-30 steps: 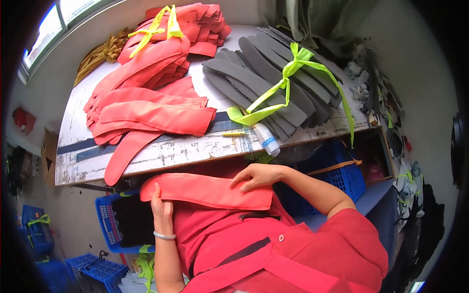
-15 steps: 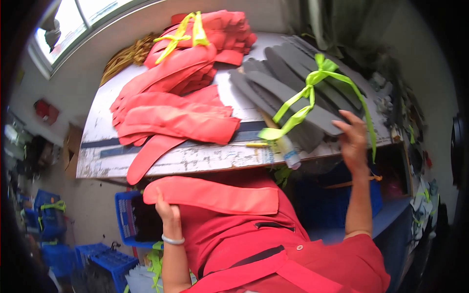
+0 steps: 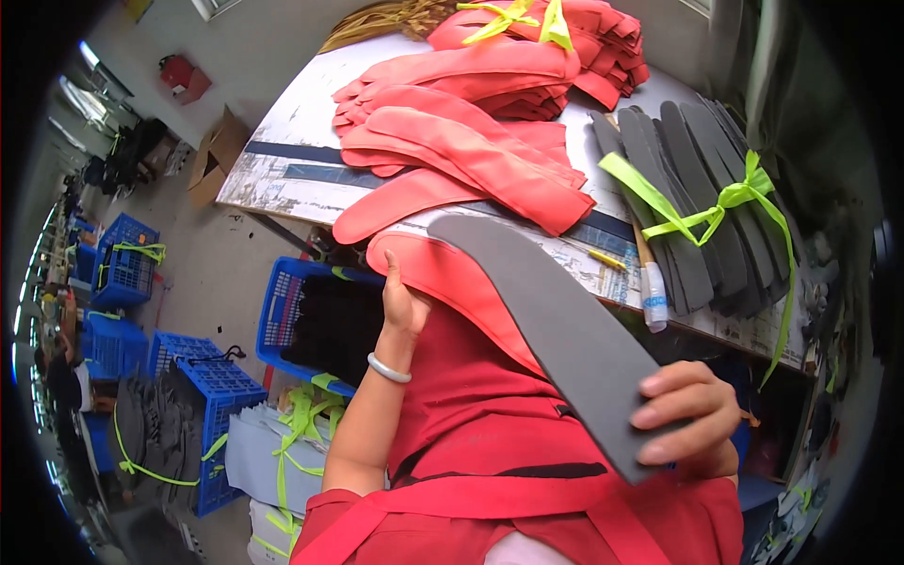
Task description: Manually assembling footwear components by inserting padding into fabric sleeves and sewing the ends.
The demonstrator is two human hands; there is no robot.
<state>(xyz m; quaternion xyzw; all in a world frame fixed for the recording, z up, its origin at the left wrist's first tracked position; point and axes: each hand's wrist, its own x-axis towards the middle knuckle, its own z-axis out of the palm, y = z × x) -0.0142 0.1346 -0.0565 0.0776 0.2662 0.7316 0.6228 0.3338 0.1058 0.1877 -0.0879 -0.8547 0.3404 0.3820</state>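
Note:
Over my lap, my left hand (image 3: pixel 405 306) grips the rounded end of a red curved fabric piece (image 3: pixel 457 282), thumb on top. My right hand (image 3: pixel 692 414) is closed on the straight end of a dark grey curved foam-like piece (image 3: pixel 565 330). The grey piece slants across the red one and hides part of it; whether they touch I cannot tell. Beyond my hands, more red pieces (image 3: pixel 452 141) lie heaped on the white table (image 3: pixel 282 202). To their right is a bundle of grey pieces (image 3: pixel 697 198) with a lime-green tie (image 3: pixel 730 193) around it.
A yellow pen-like stick (image 3: pixel 607 260) and a white-and-blue tube (image 3: pixel 654 297) lie by the table's front edge. Left of me, blue crates (image 3: pixel 273 320) and tied light-grey stacks (image 3: pixel 259 461) stand on the floor. A cardboard box (image 3: pixel 217 155) sits beside the table.
My right hand came from the grey bundle to my lap and now holds one grey piece over the red one. My left hand kept its red piece. The view turned leftward.

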